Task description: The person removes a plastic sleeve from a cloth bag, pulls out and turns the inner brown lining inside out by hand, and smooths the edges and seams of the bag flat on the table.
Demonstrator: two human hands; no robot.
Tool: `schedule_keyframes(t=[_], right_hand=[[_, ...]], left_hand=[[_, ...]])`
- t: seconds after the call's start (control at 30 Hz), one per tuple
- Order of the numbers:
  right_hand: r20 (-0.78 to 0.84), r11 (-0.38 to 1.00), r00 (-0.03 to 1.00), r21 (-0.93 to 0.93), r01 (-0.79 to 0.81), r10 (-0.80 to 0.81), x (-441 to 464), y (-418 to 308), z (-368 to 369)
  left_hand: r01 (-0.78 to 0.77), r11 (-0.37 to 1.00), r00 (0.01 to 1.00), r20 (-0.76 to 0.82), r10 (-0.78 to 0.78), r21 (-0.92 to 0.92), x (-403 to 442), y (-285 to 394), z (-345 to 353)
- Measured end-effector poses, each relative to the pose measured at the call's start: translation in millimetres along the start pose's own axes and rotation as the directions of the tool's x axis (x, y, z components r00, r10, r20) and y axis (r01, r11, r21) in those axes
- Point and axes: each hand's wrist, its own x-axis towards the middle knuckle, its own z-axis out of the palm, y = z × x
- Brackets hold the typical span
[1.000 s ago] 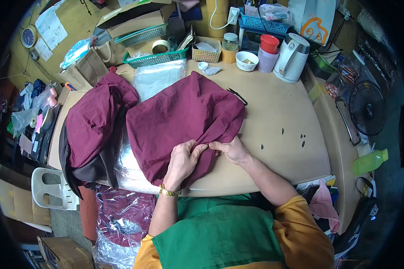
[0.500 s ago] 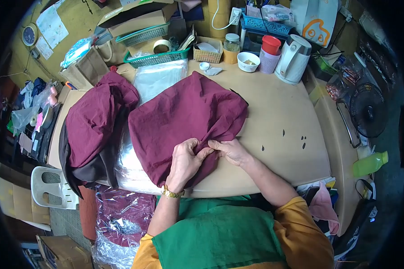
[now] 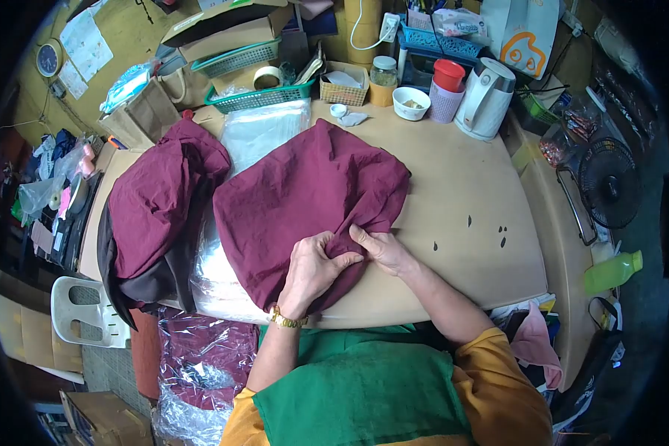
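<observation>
A maroon cloth item [image 3: 297, 186] lies bunched on the table in front of me; I cannot tell what kind of item it is. My left hand [image 3: 316, 269], with a gold watch at the wrist, pinches its near right part, thumb pointing right. Close beside it, my right hand [image 3: 383, 251] grips a fold of the same cloth, thumb on top and fingers partly hidden behind. To the left, a second maroon item with dark lining [image 3: 152, 212] is heaped at the table's edge. Clear plastic bags [image 3: 264, 134] lie partly under both.
Along the back stand a green basket [image 3: 264, 100], a jar [image 3: 383, 73], a white bowl [image 3: 411, 103], a purple cup [image 3: 446, 100] and a kettle [image 3: 486, 100]. Plastic-wrapped maroon cloth [image 3: 204, 357] sits below the front edge. A fan [image 3: 612, 183] is at right.
My right hand has shifted slightly, its thumb rising along the fold. The left thumb has moved a little right and down. The cloth fold between them has loosened slightly.
</observation>
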Motion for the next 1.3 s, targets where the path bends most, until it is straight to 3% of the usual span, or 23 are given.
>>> schedule_keyframes(t=[0.03, 0.1, 0.23, 0.3, 0.4, 0.43, 0.5, 0.63, 0.73, 0.83, 0.9, 0.93, 1.0, 1.03, 1.1, 1.13, 1.17, 1.2, 1.27, 1.3], right_hand=[[0.001, 1.0, 1.0, 0.001, 0.0, 0.0, -2.5, -5.6, -0.2], [0.079, 0.936, 0.934, -0.077, -0.344, 0.349, -8.4, -21.8, -1.5], [0.11, 0.949, 0.943, 0.004, -0.316, 0.314, -6.3, -10.5, -5.8], [0.212, 0.934, 0.92, 0.072, -0.351, 0.33, -6.3, -8.0, -10.2], [0.182, 0.945, 0.94, 0.107, -0.31, 0.288, -6.9, -4.5, -7.8], [0.182, 0.945, 0.94, 0.108, -0.31, 0.287, -7.8, -4.3, -5.5], [-0.007, 0.957, 0.972, 0.173, -0.232, 0.236, -9.3, -6.8, 0.4], [-0.119, 0.961, 0.977, 0.236, -0.146, 0.178, -8.1, -6.2, 4.7], [-0.084, 0.986, 0.996, 0.164, -0.027, 0.041, -4.2, 9.1, -8.1], [0.035, 0.994, 0.999, 0.103, 0.032, -0.036, -4.5, 0.9, -8.4], [-0.031, 0.958, 0.993, 0.267, -0.104, 0.117, -12.0, -25.0, 15.4], [-0.033, 0.957, 0.993, 0.27, -0.103, 0.116, -11.4, -19.0, 9.9], [0.069, 0.997, 0.997, 0.065, -0.04, 0.035, -7.3, -10.6, 0.3], [0.074, 0.997, 0.997, 0.066, -0.039, 0.034, -7.0, -12.9, 2.1], [-0.017, 0.978, 0.995, 0.183, 0.104, -0.103, -8.0, -21.3, 8.1], [0.009, 0.976, 0.988, 0.159, 0.15, -0.153, -3.1, -7.6, -2.1], [0.006, 0.976, 0.988, 0.157, 0.151, -0.154, -5.7, -7.2, -9.3], [0.031, 0.958, 0.996, 0.276, 0.076, -0.088, -10.1, -24.2, -5.9], [0.15, 0.901, 0.988, 0.426, -0.085, 0.023, -7.9, -16.2, -18.7], [0.155, 0.901, 0.988, 0.425, -0.086, 0.021, -7.5, -15.7, -13.7]], left_hand=[[0.001, 1.0, 1.0, 0.0, -0.001, 0.001, -0.1, 3.2, -2.4], [0.042, 0.991, 0.999, 0.003, -0.043, 0.13, 1.6, 8.7, -7.9], [-0.04, 0.976, 0.987, -0.145, 0.073, 0.216, 5.1, 6.0, 2.8], [-0.214, 0.93, 0.913, -0.278, 0.299, 0.3, 8.0, 6.4, 7.8], [-0.222, 0.91, 0.887, -0.315, 0.338, 0.35, 10.7, 8.5, 11.9], [-0.223, 0.91, 0.887, -0.314, 0.338, 0.351, 10.5, 9.0, 11.4], [-0.117, 0.939, 0.937, -0.277, 0.212, 0.325, 9.2, 9.9, 9.4], [-0.05, 0.97, 0.957, -0.265, 0.115, 0.239, 10.3, 0.3, 10.4], [0.016, 1.0, 0.964, -0.265, -0.009, 0.025, 12.6, -5.2, 12.2], [0.008, 1.0, 0.966, -0.258, -0.015, -0.026, 17.2, -13.5, 16.0], [-0.018, 0.998, 0.964, -0.265, 0.034, 0.061, 18.8, -4.0, 10.8], [-0.046, 0.988, 0.959, -0.271, 0.085, 0.147, 19.4, -0.2, 9.2], [-0.092, 0.972, 0.956, -0.254, 0.147, 0.216, 18.0, -3.6, 12.3], [-0.134, 0.95, 0.95, -0.237, 0.204, 0.283, 16.8, -6.3, 14.3], [-0.101, 0.96, 0.959, -0.231, 0.163, 0.259, 14.3, -6.3, 13.5], [-0.086, 0.975, 0.981, -0.154, 0.118, 0.204, 11.6, -1.1, 8.6], [-0.065, 0.987, 0.994, -0.073, 0.077, 0.148, 8.6, 4.2, 3.2], [-0.062, 0.986, 0.998, -0.012, 0.064, 0.155, 4.7, 7.5, -4.6], [-0.042, 0.988, 0.998, -0.034, 0.048, 0.148, -1.9, 13.2, -9.4], [-0.02, 0.99, 0.998, -0.056, 0.028, 0.142, -5.8, 15.3, -12.0]])
